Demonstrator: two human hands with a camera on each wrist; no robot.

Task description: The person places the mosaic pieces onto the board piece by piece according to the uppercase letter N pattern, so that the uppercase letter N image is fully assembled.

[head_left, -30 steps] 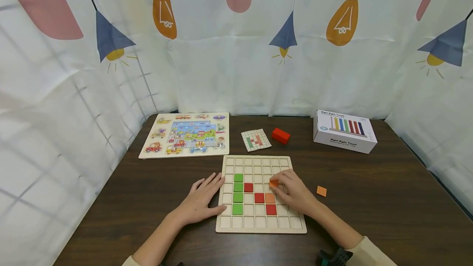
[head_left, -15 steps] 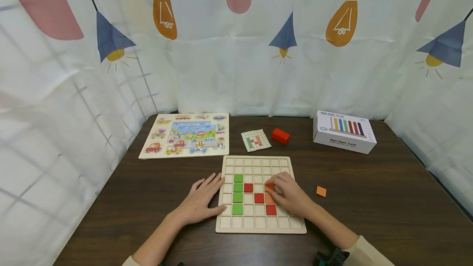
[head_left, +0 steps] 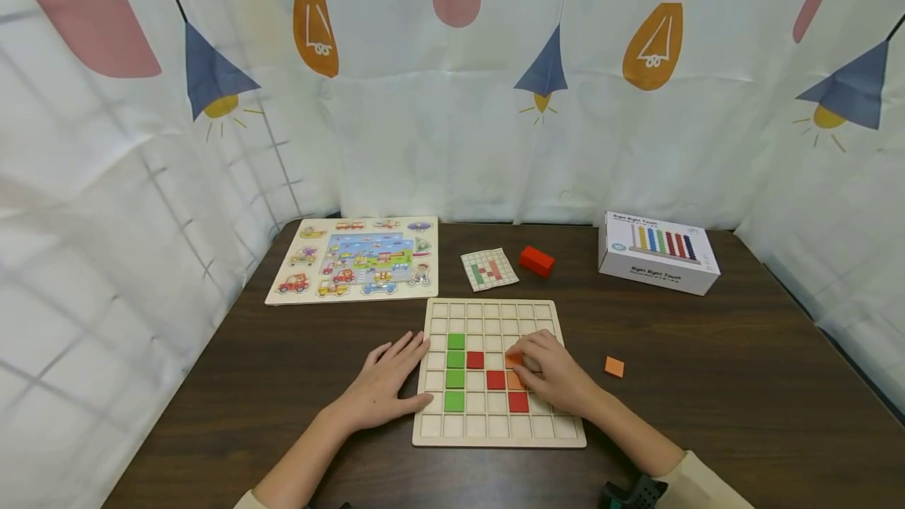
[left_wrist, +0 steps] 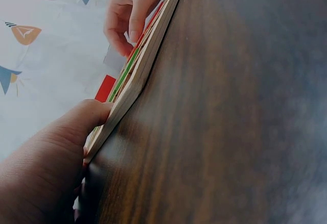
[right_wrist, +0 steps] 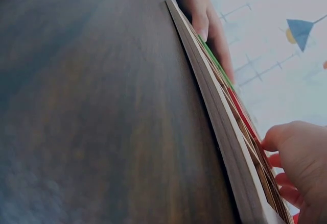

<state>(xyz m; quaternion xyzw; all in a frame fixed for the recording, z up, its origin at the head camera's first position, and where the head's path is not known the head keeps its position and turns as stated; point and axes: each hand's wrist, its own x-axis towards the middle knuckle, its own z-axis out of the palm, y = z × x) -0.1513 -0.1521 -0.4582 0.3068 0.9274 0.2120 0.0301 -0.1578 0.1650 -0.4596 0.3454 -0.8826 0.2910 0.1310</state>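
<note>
A wooden grid board [head_left: 465, 430] lies on the table, with a column of green tiles [head_left: 456, 379] and a diagonal of red tiles [head_left: 496, 379] set in its cells. My right hand [head_left: 555, 371] is over the board's right half, thumb and fingers pinching an orange tile [head_left: 514, 359] down at a cell. Just below it another orange tile [head_left: 514, 380] sits in the grid, partly covered by the thumb. My left hand [head_left: 385, 383] rests at the board's left edge with fingers spread, its thumb [left_wrist: 97, 113] touching the rim.
A loose orange tile [head_left: 614, 367] lies on the table to the right. Behind the board are a pattern card [head_left: 489, 269], a red block [head_left: 537, 261], a vehicle picture puzzle [head_left: 283, 293] and a white box [head_left: 657, 277]. A printed curtain [head_left: 452, 140] hangs behind.
My right hand has moved slightly left and down with the orange tile, bringing it to the cell above the other orange one. The left hand stays put.
</note>
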